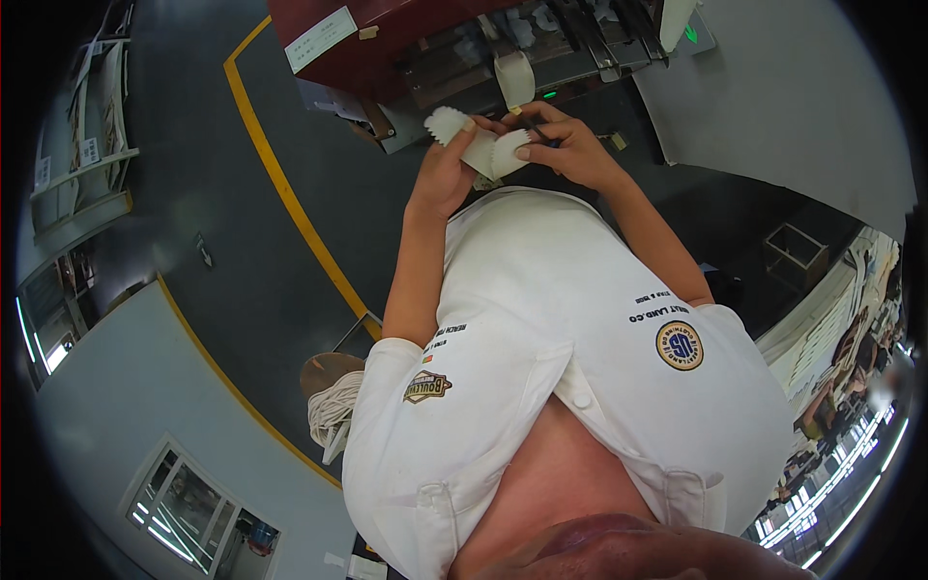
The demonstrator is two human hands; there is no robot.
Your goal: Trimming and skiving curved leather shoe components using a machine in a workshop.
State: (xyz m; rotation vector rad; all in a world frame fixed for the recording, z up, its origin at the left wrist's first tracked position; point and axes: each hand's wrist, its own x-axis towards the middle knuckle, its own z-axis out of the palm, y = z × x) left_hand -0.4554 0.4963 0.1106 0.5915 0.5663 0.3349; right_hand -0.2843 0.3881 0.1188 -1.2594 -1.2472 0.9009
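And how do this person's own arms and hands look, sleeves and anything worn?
The left hand and right hand are bare, with no gloves. The forearms are uncovered too, with no watch or bracelet visible. The short sleeves are white, matching the shirt.

Floor [193, 174]: dark grey; on it we record one yellow line [300, 222], bent at its far end, and one small pale arrow-like mark [204, 251]. Machine bed [449, 82]: dark, below a red housing [387, 19]; on it we list several loose whitish tufts [522, 29], material unclear to us. Brown rounded seat [327, 371]: a bundle of white cord [334, 408] just beside it; whether resting upon it, we cannot tell.
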